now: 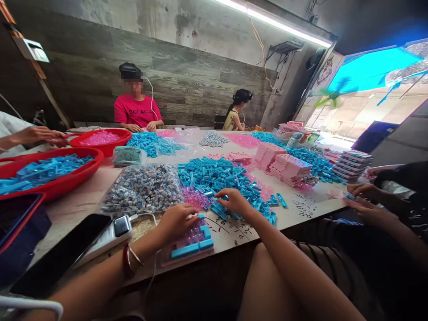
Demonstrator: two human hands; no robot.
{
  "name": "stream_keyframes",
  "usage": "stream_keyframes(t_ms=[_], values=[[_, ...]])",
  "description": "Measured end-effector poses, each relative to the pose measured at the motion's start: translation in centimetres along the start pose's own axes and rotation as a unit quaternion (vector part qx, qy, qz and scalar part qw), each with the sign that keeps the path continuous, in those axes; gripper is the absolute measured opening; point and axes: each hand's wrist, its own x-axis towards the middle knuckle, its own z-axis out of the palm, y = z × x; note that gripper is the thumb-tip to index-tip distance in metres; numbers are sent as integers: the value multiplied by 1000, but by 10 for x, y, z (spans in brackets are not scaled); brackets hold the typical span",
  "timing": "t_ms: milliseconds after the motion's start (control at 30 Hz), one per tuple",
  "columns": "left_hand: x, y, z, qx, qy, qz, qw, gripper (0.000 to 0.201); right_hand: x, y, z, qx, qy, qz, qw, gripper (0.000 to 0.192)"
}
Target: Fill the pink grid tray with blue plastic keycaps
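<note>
My left hand [178, 221] is over a pink plastic tray [187, 240] at the table's front edge. Its fingers are curled together above the tray, and what they hold, if anything, is too small to name. Long light-blue plastic pieces [192, 250] lie along the tray's front and right sides. My right hand [233, 201] reaches to the near edge of a heap of blue plastic pieces [217, 178]. Its thumb and fingertips are pinched by small clear pink parts [195, 198]; anything between them is hidden.
Left of my hands lie a bag of small grey-and-blue switches [142, 189], a power strip [103, 240] and a black phone [63, 254]. Red basins [96, 162] stand farther left, stacked pink trays [290, 167] at right. A co-worker's hands [371, 203] work at right; others sit around the table.
</note>
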Motion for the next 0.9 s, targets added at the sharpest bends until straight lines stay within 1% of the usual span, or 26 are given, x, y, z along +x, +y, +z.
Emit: stream_keyframes(t_ms=[67, 167, 367, 433, 567, 667, 733, 900], values=[[-3, 2, -1, 37, 27, -11, 999, 26, 0, 4, -1, -28, -7, 23, 999, 19], [-6, 2, 0, 59, 34, -20, 997, 27, 0, 7, -1, -50, -10, 43, 998, 23], [-6, -1, 6, 28, 29, -14, 999, 28, 1, 14, 1, -82, 2, 75, 994, 27], [-5, -1, 7, 19, 25, -17, 999, 28, 1, 16, 1, -83, -14, 68, 994, 31], [-5, 0, 5, 11, 17, -16, 1000, 30, -1, 15, 1, -74, -77, 28, 994, 45], [-5, 1, 5, 15, 12, -16, 1000, 31, -1, 12, 0, -73, -113, 6, 991, 52], [-5, 1, 4, 20, 9, -14, 1000, 32, -1, 11, 0, -76, -126, 1, 989, 50], [-5, 0, 5, 35, -4, -9, 999, 33, 0, 9, -1, -91, -130, -2, 987, 35]])
